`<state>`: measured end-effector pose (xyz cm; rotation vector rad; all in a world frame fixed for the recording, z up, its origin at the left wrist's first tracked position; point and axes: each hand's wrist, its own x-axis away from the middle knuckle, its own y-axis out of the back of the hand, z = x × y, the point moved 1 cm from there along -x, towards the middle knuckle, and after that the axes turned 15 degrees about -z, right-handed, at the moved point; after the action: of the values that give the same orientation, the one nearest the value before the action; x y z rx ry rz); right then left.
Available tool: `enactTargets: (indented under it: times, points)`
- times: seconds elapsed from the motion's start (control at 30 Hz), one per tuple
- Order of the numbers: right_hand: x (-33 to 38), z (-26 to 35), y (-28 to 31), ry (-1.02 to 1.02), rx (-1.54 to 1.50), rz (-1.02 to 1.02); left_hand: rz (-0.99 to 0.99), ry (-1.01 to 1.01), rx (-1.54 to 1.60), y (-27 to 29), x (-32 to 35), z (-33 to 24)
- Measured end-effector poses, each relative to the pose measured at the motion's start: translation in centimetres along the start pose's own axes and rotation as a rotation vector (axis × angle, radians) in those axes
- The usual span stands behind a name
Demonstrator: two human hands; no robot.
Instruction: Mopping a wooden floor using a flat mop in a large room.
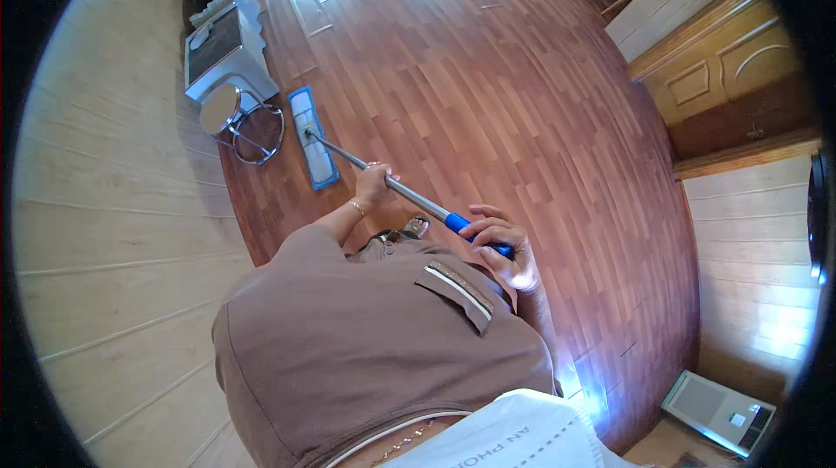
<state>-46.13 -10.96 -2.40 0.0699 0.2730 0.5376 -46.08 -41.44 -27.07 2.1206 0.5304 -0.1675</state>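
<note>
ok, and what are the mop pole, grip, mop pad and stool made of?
Mop pole: probably metal, glossy; silvery with bright streaks.
Grip: likely plastic or rubber; solid blue, smooth-looking.
Mop pad: seemingly fabric, matte; soft-looking blue border.
Stool: frame looks like chromed metal, from its mirror-like glints; seat material unclear.

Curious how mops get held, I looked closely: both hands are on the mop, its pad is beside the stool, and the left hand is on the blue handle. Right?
Not quite: in the head view, the right hand is on the blue handle; the left hand holds the pole. Both hands are on the mop, and its pad is beside the stool.
</note>
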Motion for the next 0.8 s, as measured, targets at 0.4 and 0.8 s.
enactTargets:
  times: [0.4, 0.8]
  points:
    - [3.7, 8.6, 3.6, 0.119, 0.169, -0.122, -0.033, -0.176, 0.23, 0.5, 0.2, -9.5]
    - [9.3, 21.3, 6.6, 0.53, 0.406, -0.201, 0.229, -0.459, 0.477, -1.7, 3.5, -25.5]
